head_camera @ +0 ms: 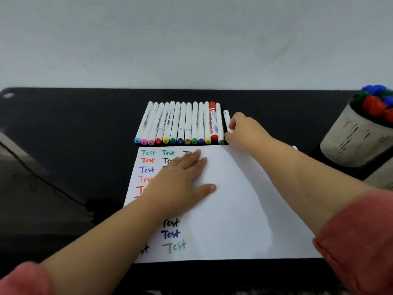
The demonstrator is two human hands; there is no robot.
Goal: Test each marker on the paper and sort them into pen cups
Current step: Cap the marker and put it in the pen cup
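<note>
- The paper (234,209) lies on the black table (74,124), its near edge close to the table's near edge; the right half is blank, and the left carries columns of "Test" in several colours.
- The left hand (180,182) rests flat on the paper's upper left with fingers straight, grasping nothing.
- Bare dark table runs left of the sheet, out to the rounded far-left corner.
- Just beyond the paper's far edge a row of markers (180,124) lies side by side, coloured caps toward the sheet.
- At the row's right end the right hand (244,130) curls its fingers on a white marker (227,119), slightly apart from the row.
- A grey pen cup (357,137) stands far right at the frame's edge, well apart from both hands, holding markers with red, blue and green caps.
</note>
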